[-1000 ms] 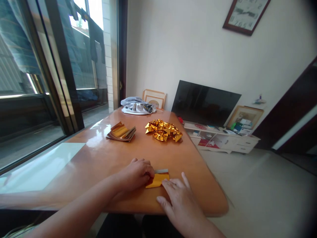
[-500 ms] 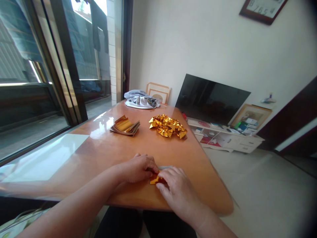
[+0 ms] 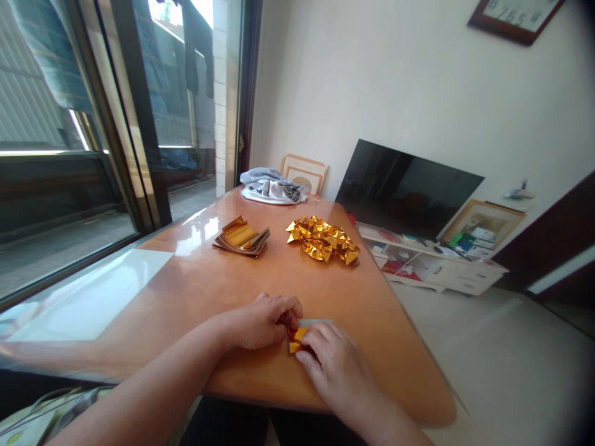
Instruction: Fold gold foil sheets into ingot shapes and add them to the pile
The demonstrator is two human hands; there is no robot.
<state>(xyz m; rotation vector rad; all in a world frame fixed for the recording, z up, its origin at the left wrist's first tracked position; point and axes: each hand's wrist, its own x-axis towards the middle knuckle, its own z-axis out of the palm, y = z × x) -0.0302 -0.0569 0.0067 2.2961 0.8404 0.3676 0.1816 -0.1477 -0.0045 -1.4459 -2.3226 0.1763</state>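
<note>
Facing, at left on the table (image 3: pixel 195 291), a loose stack of gold paper (image 3: pixel 240 236). Gripping a small gold sheet (image 3: pixel 298 338) by its left end in the curled left hand (image 3: pixel 266 323), on the table's near part, well short of a heap of folded gold foil (image 3: pixel 324 239). Pinching the same sheet farther right with the right hand (image 3: pixel 337 359).

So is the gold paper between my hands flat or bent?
Bent: the gold paper shows bright and dark facets; the left hand and right hand hide the rest.
</note>
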